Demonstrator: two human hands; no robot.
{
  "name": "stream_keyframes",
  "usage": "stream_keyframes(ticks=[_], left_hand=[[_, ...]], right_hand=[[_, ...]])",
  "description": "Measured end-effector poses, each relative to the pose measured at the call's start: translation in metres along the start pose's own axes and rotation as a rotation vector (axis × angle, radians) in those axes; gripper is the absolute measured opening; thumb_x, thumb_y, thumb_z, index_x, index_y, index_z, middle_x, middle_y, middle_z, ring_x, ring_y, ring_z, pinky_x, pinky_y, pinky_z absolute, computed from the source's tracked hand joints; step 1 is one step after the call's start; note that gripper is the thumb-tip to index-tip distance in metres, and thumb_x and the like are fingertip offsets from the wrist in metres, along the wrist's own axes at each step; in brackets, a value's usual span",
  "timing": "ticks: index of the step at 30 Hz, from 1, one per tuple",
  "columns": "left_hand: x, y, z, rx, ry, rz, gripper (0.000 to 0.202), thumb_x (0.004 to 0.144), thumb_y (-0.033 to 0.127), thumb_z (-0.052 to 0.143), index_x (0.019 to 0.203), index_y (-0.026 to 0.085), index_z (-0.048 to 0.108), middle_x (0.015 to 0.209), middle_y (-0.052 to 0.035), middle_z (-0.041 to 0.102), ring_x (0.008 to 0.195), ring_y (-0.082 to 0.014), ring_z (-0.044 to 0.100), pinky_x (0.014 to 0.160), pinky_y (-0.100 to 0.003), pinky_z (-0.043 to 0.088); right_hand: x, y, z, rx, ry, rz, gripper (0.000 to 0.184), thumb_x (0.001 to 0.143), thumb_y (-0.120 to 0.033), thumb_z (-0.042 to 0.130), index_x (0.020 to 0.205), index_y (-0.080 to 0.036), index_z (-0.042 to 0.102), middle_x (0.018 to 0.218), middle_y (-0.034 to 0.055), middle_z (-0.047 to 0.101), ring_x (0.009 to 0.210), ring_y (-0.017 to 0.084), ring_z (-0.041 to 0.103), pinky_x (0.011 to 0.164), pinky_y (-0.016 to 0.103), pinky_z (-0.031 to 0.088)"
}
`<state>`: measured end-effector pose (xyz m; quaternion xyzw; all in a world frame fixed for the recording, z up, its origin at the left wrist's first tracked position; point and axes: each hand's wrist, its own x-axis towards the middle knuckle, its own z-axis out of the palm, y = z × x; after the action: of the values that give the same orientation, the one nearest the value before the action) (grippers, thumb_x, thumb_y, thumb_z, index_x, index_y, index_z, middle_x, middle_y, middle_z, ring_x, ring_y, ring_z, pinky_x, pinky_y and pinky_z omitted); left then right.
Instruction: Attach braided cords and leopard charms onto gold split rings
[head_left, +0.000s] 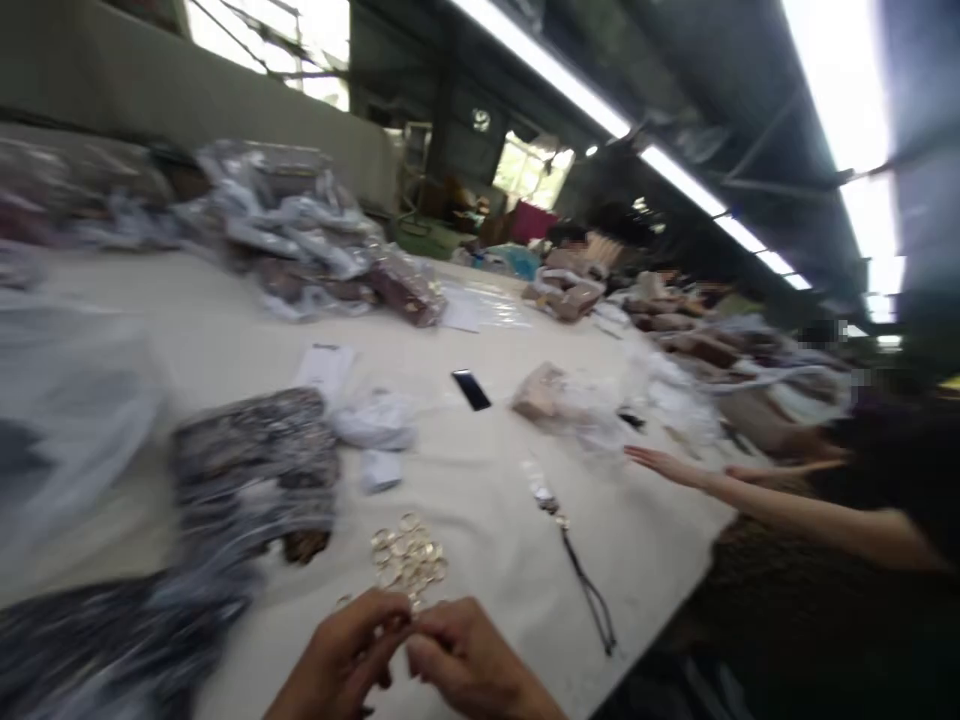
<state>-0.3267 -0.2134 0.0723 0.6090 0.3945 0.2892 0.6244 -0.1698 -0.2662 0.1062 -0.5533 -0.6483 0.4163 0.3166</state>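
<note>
My left hand [341, 655] and my right hand [469, 660] meet at the bottom edge of the head view, fingers pinched together over a small item too blurred to name. Just beyond my fingertips lies a pile of several small gold-coloured rings [407, 558] on the cream table [480, 480]. A dark patterned bag of goods [255, 465] lies to the left of the pile. A black cord with a metal end [581, 575] stretches across the table on my right.
Another person's arm [750, 495] reaches over the table from the right, hand flat. A black phone [471, 389], white packets [375, 420], a paper tag [324, 368] and clear bags of goods [300, 240] lie farther back. More bags line the right side.
</note>
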Motion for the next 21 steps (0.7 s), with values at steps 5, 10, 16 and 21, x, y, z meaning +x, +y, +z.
stream_keyframes(ticks=[5,10,16,21], left_hand=[[-0.025,-0.017,-0.017,0.343,-0.121,0.273,0.028,0.086,0.039,0.047,0.082,0.021,0.069,0.07,-0.0057,0.062,0.067,-0.0148,0.058,0.063,-0.024,0.046],[-0.032,-0.03,-0.026,0.282,0.087,0.205,0.029,0.087,0.038,0.047,0.085,0.017,0.067,0.075,-0.0053,0.065,0.072,-0.014,0.06,0.068,-0.022,0.047],[0.032,-0.055,-0.086,0.748,0.557,-0.204,0.028,0.085,0.025,0.05,0.11,0.014,0.057,0.109,-0.0109,0.06,0.094,-0.0191,0.058,0.088,-0.032,0.043],[0.08,-0.086,-0.106,0.881,0.56,-0.426,0.035,0.073,0.032,0.065,0.103,0.014,0.062,0.099,-0.0127,0.066,0.092,-0.0259,0.06,0.084,-0.035,0.044]], right_hand=[[-0.001,0.028,0.027,0.561,-0.216,0.17,0.04,0.086,-0.046,0.042,0.058,-0.018,0.044,0.05,-0.0042,0.036,0.045,0.008,0.031,0.044,0.022,0.022],[0.004,0.033,0.039,0.937,-0.23,0.273,0.043,0.079,-0.055,0.05,0.057,-0.02,0.037,0.051,-0.005,0.031,0.046,0.009,0.024,0.045,0.025,0.016],[0.015,0.04,0.033,0.633,-0.142,0.265,0.045,0.082,-0.053,0.046,0.054,-0.019,0.039,0.052,-0.0022,0.035,0.049,0.011,0.029,0.048,0.027,0.019],[0.015,0.058,0.035,0.674,-0.186,0.294,0.045,0.084,-0.055,0.042,0.056,-0.02,0.038,0.053,-0.0026,0.035,0.05,0.012,0.029,0.049,0.028,0.02]])
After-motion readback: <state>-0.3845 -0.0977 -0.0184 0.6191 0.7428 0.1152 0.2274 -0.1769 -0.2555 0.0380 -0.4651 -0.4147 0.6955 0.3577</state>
